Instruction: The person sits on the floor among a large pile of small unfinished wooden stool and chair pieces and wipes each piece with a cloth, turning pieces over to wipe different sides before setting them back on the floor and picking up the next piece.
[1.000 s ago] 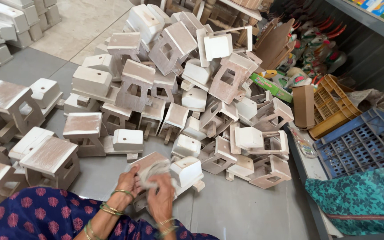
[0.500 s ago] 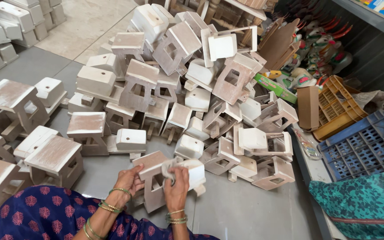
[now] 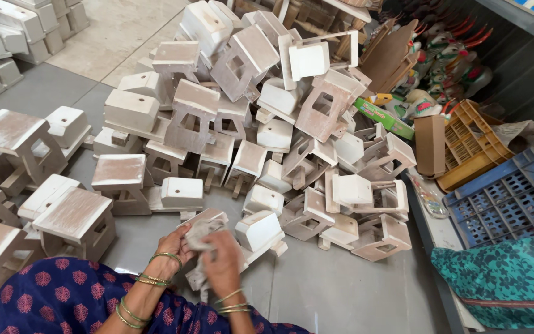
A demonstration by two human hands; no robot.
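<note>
Low in the frame, my left hand (image 3: 175, 244) holds a small whitewashed wooden piece (image 3: 204, 224) by its left side. My right hand (image 3: 224, 265) lies over the same piece from the right, fingers pressed on it; much of the piece is hidden under that hand. Bangles ring both wrists. Just right of my hands lies a small white block-topped piece (image 3: 258, 230) on the grey floor (image 3: 335, 297). My lap in dark blue patterned cloth (image 3: 50, 297) fills the lower left.
A big heap of white-primed wooden stools and parts (image 3: 248, 111) spreads ahead. More stools (image 3: 72, 216) stand at my left. At right lie an orange crate (image 3: 471, 145), a blue crate (image 3: 508, 198), teal cloth (image 3: 508, 278) and painted toy figures (image 3: 452, 55).
My right hand has slid down and across the piece while the left keeps its hold; the piece sits lower and closer to my lap than before.
</note>
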